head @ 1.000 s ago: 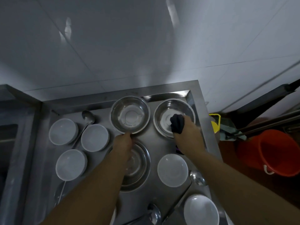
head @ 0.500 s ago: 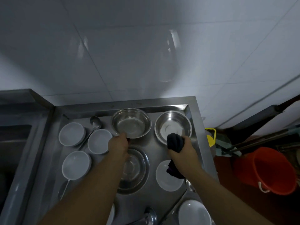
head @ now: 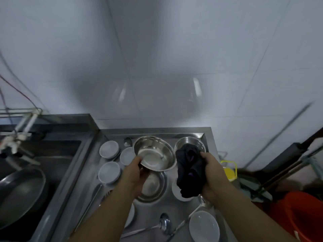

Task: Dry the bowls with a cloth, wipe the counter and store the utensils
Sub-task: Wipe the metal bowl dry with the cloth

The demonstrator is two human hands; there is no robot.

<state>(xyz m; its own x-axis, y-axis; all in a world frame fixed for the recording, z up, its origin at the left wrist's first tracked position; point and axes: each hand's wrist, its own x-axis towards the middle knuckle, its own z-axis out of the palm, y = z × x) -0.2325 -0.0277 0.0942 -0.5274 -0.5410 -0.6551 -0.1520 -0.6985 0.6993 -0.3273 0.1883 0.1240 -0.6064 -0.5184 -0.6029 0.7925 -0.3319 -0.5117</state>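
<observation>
Your left hand [head: 135, 169] grips the steel bowl [head: 154, 153] by its rim — fingers curled, bowl tilted. Your right hand [head: 212, 173] clutches the dark cloth [head: 189, 169] above the table [head: 174, 208].

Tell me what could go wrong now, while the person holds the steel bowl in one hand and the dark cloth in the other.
1. The left hand grips the round steel bowl only at its near rim, tilted, above the counter; it could slip onto the steel bowl on the counter below.
2. The dark bunched cloth in the right hand hangs low and may drag over the white dish beneath it.
</observation>
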